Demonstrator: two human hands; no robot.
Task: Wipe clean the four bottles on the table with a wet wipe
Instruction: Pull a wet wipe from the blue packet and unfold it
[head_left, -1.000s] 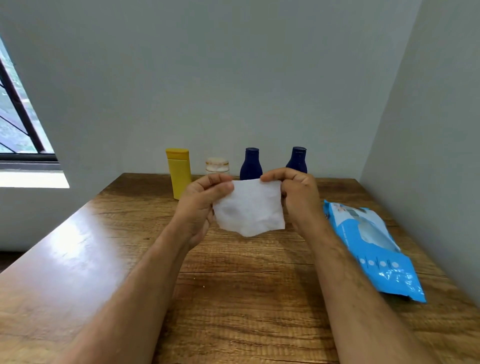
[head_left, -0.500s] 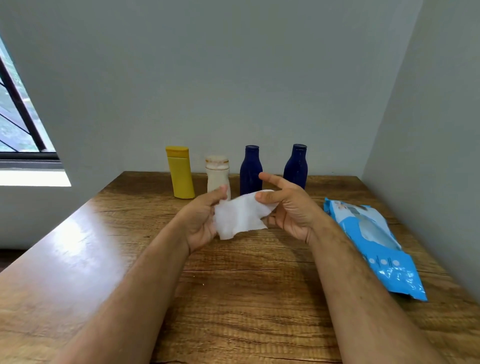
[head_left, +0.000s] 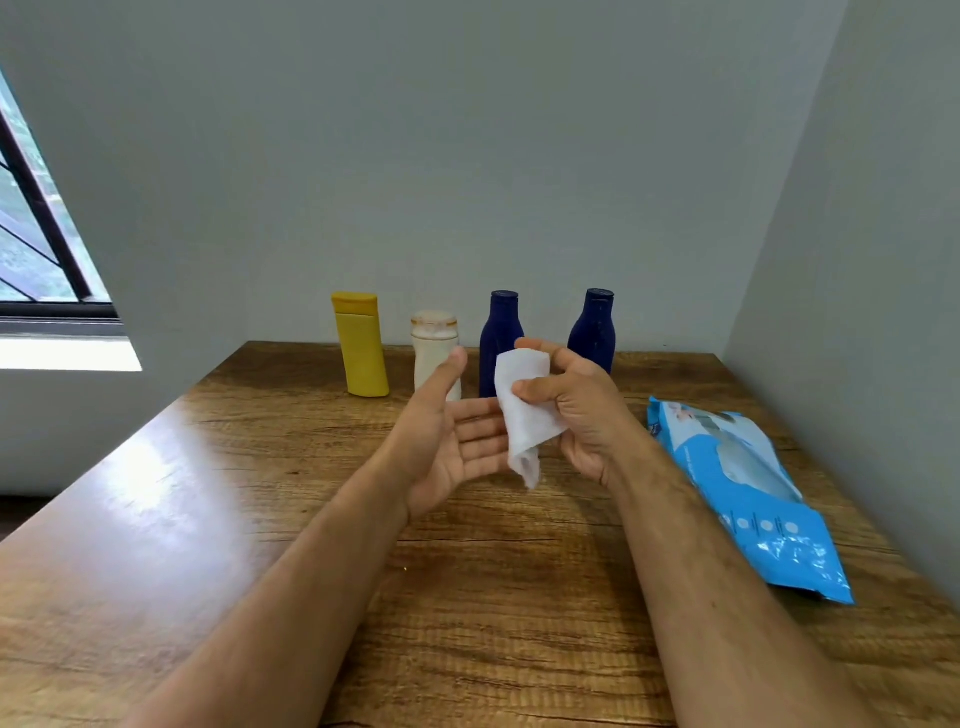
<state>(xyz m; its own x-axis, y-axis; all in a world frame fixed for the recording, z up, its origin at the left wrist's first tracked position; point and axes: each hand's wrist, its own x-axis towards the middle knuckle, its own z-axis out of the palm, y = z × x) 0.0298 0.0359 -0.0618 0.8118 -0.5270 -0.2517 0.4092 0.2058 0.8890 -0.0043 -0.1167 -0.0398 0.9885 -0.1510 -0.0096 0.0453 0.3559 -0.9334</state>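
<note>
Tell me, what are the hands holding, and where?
The right hand pinches the white wipe near its top, thumb in front. The left hand is open and grips nothing.

Grey walls, a sunlit window, wooden table.

Soft daylight from the window at left, bright glare on the table, wide-angle bending at edges.

bare table front and left, bottle row at back wall, wipes pack blocking right
</note>
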